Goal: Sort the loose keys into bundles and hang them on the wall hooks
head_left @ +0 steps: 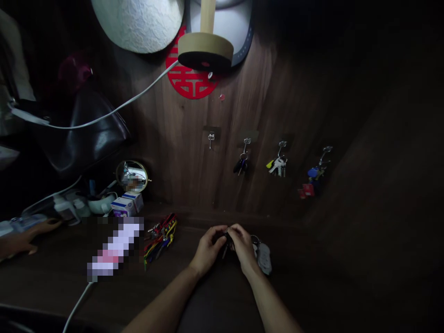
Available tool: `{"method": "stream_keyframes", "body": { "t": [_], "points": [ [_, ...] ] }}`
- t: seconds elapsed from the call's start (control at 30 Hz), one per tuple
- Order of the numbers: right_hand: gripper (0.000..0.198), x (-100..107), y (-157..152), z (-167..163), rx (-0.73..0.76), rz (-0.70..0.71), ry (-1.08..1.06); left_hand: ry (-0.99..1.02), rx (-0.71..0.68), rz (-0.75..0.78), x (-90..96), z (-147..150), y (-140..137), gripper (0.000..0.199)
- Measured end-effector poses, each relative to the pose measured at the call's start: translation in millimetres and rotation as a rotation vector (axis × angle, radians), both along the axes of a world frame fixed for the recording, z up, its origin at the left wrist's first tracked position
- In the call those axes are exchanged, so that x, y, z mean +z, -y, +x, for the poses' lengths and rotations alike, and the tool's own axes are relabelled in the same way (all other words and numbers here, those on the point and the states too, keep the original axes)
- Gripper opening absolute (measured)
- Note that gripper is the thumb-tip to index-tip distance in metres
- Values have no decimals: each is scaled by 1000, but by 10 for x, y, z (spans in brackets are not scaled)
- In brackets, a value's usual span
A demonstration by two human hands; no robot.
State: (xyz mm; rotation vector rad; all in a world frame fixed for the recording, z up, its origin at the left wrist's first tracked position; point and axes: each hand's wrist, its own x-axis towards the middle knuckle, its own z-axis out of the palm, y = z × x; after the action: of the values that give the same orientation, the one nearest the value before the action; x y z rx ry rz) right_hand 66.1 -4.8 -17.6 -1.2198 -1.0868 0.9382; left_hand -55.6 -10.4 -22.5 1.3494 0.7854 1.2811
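Over the dark wooden surface, my left hand (208,246) and my right hand (243,247) are close together, fingers closed in a pinch on a small dark bunch of keys (225,250). My fingers cover much of the bunch. Just right of my right hand lies a grey tag-like piece (264,259) with a metal ring (255,239); whether it is joined to the held keys cannot be told. Off to the left of my hands is a pile of keys on red, yellow and blue cords (161,240).
Adhesive hooks line the wall: a bare hook (211,138), then hanging dark keys (242,164), silver keys (278,165) and blue-and-red-tagged keys (314,175). A lamp (205,48) hangs above. Boxes (127,203), a round mirror (132,176) and another person's hand (33,235) are left.
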Motion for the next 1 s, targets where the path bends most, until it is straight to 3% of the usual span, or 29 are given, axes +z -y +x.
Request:
{"method": "stream_keyframes", "body": {
  "t": [0.3,0.5,0.77,1.0],
  "points": [
    [30,42,108,-53,305,-120,-363,-19,110,-2,60,2,52,27],
    [28,80,82,-65,229,-90,-502,62,136,-101,12,-21,7,32],
    [26,105,83,-59,266,-47,-562,179,100,-196,-81,-64,-84,30],
    [25,109,68,-28,171,-5,-489,31,2,-133,-37,-65,-53,28]
  ]
}}
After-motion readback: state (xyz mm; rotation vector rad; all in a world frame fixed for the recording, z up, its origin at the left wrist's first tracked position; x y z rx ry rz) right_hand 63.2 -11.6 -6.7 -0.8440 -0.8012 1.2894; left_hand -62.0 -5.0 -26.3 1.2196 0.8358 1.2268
